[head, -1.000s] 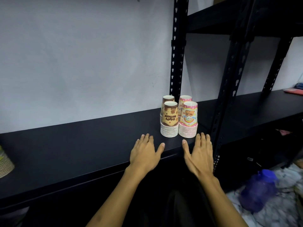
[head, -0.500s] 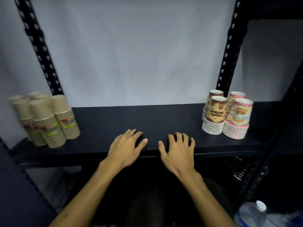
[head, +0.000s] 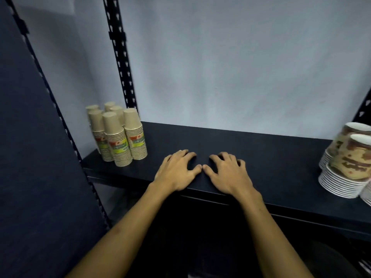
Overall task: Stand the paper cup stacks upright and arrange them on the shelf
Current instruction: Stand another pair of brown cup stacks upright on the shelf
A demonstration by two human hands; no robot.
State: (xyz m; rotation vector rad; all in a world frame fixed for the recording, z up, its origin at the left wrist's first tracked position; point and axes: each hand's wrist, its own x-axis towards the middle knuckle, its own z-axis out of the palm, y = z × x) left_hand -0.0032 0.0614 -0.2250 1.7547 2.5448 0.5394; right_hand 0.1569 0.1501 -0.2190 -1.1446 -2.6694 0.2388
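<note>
While resting palm-down at the shelf point(head: 251, 149) front edge, left hand point(head: 177, 172) and right hand point(head: 227, 174) empty, thumbs nearly touching. Upright at left back corner: tan cup stacks point(head: 118, 135). At right edge: printed cup stacks point(head: 347, 159).

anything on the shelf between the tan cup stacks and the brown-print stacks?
Head view: only the left hand and right hand, resting on the shelf between tan cup stacks and brown-print stacks.

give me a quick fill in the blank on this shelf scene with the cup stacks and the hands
1. Both hands, left and right, rest on the ____ shelf.
2. The tan cup stacks stand at the shelf's ____ end.
3. Every stack stands with its rims facing ____.
4. The brown-printed cup stacks have ____ rims.

Missing words: black; left; down; white
</note>
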